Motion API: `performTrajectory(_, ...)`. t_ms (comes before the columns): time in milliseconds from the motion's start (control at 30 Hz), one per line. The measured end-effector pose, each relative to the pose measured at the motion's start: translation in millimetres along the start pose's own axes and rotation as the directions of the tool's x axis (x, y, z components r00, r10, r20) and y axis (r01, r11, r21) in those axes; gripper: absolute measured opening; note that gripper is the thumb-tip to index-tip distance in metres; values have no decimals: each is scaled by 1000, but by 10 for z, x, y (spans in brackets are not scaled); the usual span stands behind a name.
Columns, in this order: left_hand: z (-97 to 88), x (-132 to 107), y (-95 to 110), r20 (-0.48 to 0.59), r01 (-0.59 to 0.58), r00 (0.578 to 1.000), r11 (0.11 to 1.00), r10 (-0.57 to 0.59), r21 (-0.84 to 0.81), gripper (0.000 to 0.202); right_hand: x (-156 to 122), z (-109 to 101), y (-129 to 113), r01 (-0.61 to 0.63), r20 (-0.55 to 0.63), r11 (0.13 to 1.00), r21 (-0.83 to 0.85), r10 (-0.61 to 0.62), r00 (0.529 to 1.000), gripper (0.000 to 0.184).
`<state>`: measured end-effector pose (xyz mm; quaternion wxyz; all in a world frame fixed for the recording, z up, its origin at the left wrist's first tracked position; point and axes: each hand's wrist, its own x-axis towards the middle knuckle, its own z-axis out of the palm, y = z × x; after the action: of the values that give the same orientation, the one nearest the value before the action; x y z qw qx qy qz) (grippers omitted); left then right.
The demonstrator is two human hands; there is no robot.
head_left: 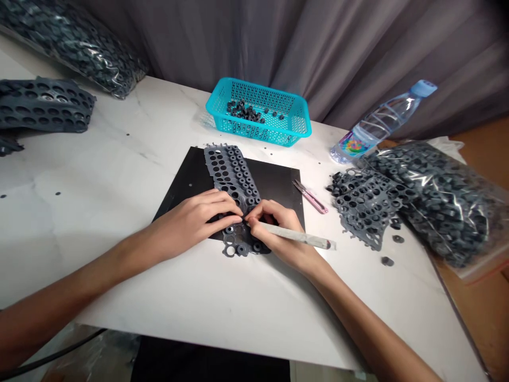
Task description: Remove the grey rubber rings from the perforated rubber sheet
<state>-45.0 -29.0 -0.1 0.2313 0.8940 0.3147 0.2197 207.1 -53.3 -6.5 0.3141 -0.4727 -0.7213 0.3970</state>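
A dark grey moulded rubber sheet (220, 164) with rows of round holes and small ring-shaped parts lies on a black mat (278, 183). My left hand (199, 215) rests over the sheet's left side, thumb and fingers closed on it near its lower part. In my right hand (278, 225) is a slim pen-like tool with a pale, worn handle (302, 236), gripped like a pencil. The tool's tip is hidden at the fingertips, where both hands meet over the sheet. Below the hands, the sheet's near end shows a few rings and open holes.
Behind the mat stands a turquoise basket (258, 132) holding small dark parts. Pink-handled snips (312, 199) lie to the right, near another perforated sheet (361, 207), a water bottle (377, 124) and a filled plastic bag (445, 201). More sheets (43, 106) and another bag (75, 45) are at left.
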Motion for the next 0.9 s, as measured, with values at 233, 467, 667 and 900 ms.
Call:
performTrajectory(233, 78, 35, 118, -19, -167, 982, 901, 190, 401, 31, 7, 36, -19, 11, -15, 999, -39, -11, 1000, 8)
performTrajectory(467, -10, -66, 176, -483, -19, 875, 996, -25, -87, 10, -65, 86, -64, -45, -75, 990, -134, 35, 997, 11)
performTrajectory(667, -92, -71, 43, -21, 304, 876, 586, -482, -751, 22, -90, 73, 5, -134, -81, 977, 167, 149, 985, 11)
performTrajectory(900, 13, -89, 59, 176, 377, 861, 365, -477, -851, 29, -48, 24, 48, -48, -222, 953, 299, 119, 968, 18)
